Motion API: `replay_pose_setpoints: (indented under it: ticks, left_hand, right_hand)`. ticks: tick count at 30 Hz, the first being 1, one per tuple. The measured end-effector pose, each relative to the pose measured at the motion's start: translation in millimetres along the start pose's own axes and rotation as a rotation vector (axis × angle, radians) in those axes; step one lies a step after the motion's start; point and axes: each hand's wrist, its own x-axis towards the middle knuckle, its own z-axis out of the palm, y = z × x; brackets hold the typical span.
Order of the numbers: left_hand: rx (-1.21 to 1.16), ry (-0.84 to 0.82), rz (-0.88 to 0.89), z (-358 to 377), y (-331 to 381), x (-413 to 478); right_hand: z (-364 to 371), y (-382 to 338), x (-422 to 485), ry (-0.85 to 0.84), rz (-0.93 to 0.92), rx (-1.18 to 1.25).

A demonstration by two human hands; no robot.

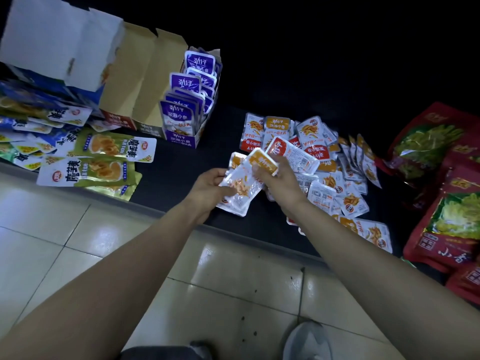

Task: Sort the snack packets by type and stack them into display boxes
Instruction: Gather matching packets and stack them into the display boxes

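My left hand (pixel 211 187) grips a small stack of orange-and-white snack packets (pixel 239 189) over the dark shelf edge. My right hand (pixel 276 178) pinches one orange packet (pixel 262 162) on top of that stack. Just behind and to the right lies a loose pile of orange and red packets (pixel 324 157). A cardboard display box (pixel 145 81) at the back left holds several purple packets (pixel 185 105) standing in a row.
Green and blue larger snack bags (pixel 104 157) lie at the left, below a white-and-blue open box (pixel 54 37). Big red bags of pickled vegetables (pixel 446 203) fill the right side. The dark shelf (pixel 181 165) ends above a tiled floor (pixel 78 229); my shoe (pixel 306 341) shows below.
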Motion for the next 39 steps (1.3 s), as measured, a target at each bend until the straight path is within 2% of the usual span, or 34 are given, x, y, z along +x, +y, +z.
replay_pose_setpoints:
  ticks: [3, 7, 9, 12, 13, 14, 16, 18, 19, 24, 25, 27, 29, 30, 32, 35, 37, 39]
  left_hand:
    - [-0.016, -0.108, -0.036, 10, 5, -6]
    - [0.046, -0.127, -0.073, 22, 10, -7]
    - [0.088, -0.108, -0.033, 34, 10, -6]
    - [0.124, 0.004, -0.007, 50, 9, -3]
    - [0.14, 0.037, -0.001, 52, 7, -2]
    - [0.155, 0.059, 0.006, 54, 5, 0]
    - [0.167, 0.089, 0.012, 57, 3, 0]
    - [0.161, 0.113, 0.014, 59, 2, -2]
    - [0.159, 0.124, 0.021, 60, 2, -3]
    - [0.153, 0.136, 0.048, 65, 1, -6]
    - [0.149, 0.129, 0.049, 66, 1, -7]
    - [0.138, 0.114, 0.046, 71, 0, -9]
    - [0.134, 0.093, 0.048, 76, -1, -9]
    - [0.139, 0.082, 0.046, 79, -2, -9]
    - [0.164, 0.063, 0.035, 85, -5, -8]
    - [0.182, 0.054, 0.031, 93, -7, -8]
    - [0.188, 0.057, 0.044, 96, -8, -9]
    - [0.2, 0.052, 0.051, 96, -7, -10]
  right_hand:
    - [-6, -2, -7, -0.053, -0.039, -0.017]
    - [-30, -9, -21, -0.14, -0.032, 0.022]
    - [-50, -4, -28, -0.076, -0.047, -0.009]
    - [-87, 10, -36, 0.228, -0.063, -0.403]
    - [-98, 18, -39, 0.251, -0.022, -0.549]
    - [-105, 24, -43, 0.193, 0.06, -0.674]
    - [-105, 39, -55, -0.031, 0.198, -0.934]
    - [-99, 49, -64, -0.137, 0.161, -1.075]
    - [-98, 50, -65, -0.143, 0.103, -1.04]
    - [-114, 43, -60, -0.143, -0.002, -0.496]
    - [-118, 44, -62, -0.093, -0.039, -0.497]
    - [-130, 51, -65, 0.073, -0.08, -0.686]
    - [-144, 61, -71, 0.14, 0.059, -0.9]
    - [-149, 66, -76, 0.106, 0.159, -0.938]
    - [-153, 77, -86, 0.02, 0.222, -0.955]
    - [-150, 81, -92, 0.002, 0.067, -0.858]
    - [-149, 76, -89, 0.03, 0.025, -0.796]
    - [-149, 73, -83, 0.111, 0.061, -0.784]
